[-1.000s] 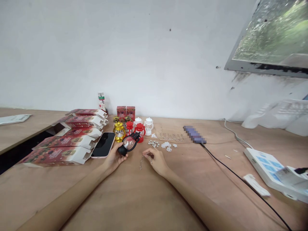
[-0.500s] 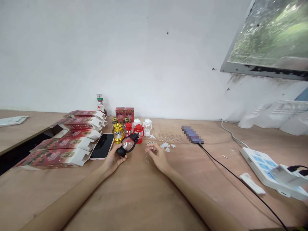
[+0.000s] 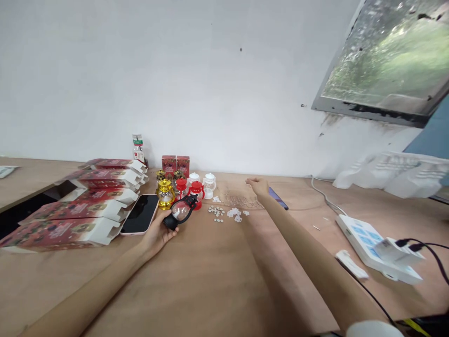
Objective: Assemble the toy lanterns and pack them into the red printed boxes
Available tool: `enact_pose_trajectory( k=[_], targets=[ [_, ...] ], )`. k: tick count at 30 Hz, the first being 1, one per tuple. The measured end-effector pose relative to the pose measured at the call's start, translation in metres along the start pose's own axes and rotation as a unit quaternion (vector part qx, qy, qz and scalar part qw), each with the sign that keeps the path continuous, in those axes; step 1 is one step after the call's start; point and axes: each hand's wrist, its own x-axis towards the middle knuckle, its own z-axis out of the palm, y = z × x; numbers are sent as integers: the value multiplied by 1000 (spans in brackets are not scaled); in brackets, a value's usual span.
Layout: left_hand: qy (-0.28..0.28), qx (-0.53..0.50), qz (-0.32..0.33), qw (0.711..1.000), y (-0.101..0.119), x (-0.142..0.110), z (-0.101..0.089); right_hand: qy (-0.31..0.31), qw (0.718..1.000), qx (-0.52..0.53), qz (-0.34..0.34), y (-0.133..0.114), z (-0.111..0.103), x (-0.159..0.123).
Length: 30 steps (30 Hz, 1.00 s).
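My left hand [image 3: 159, 234] is closed round the base of a small black lantern [image 3: 180, 211], which tilts with its top to the right. Over the far side of the table, my right hand [image 3: 258, 186] has its fingers pressed together; whatever they hold, if anything, is too small to make out. Just left of and below it lies a row of thin wire pieces [image 3: 240, 201]. Nearer me are small round discs [image 3: 215, 210] and white plastic bits [image 3: 234, 213]. Behind the black lantern stand red [image 3: 197, 192], gold [image 3: 165, 194] and white lanterns [image 3: 209, 185].
Red printed boxes [image 3: 70, 217] with open flaps lie at the left, beside a phone [image 3: 141, 213]. Two small boxes [image 3: 175, 164] and a bottle [image 3: 138, 149] stand by the wall. Right are another phone [image 3: 278, 199], partly behind my arm, and a power strip [image 3: 361, 243] with cables.
My right hand has moved away and to the right, from the small discs to beyond the wires. My left hand keeps the black lantern. The view has turned slightly right.
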Motion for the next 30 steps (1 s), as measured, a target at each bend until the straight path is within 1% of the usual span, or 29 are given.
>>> enact_pose_trajectory(
  k=[2, 4, 7, 10, 12, 15, 19, 22, 24, 27, 30],
  targets=[
    [0, 0, 0, 1000, 0, -1, 0, 5, 997, -70, -20, -1, 9, 9],
    [0, 1, -1, 1000, -1, -1, 0, -10, 989, -135, -54, -3, 22, 14],
    [-2, 2, 0, 1000, -2, -1, 0, -62, 967, -218, -117, -5, 41, 15],
    [-9, 4, 0, 1000, -3, 0, 0, -122, 935, -286, -171, -7, 55, 14],
    [-12, 4, 0, 1000, -3, 0, 0, -153, 913, -327, -192, -9, 60, 14],
    [-10, -2, -3, 1000, -4, 1, -1, -184, 883, -377, -210, -10, 61, 14],
    [-13, -11, -5, 1000, -5, 1, -2, -202, 859, -417, -217, -10, 57, 14],
    [-12, -13, -7, 1000, -5, 1, -1, -202, 853, -429, -218, -10, 52, 11],
    [-4, -14, -11, 1000, -4, 0, -1, -197, 854, -427, -221, -10, 48, 9],
    [5, -13, -14, 1000, -4, 0, 0, -177, 864, -413, -225, -12, 42, 4],
    [2, -11, -14, 1000, -4, 0, 1, -143, 881, -387, -231, -19, 36, -2]
  ],
)
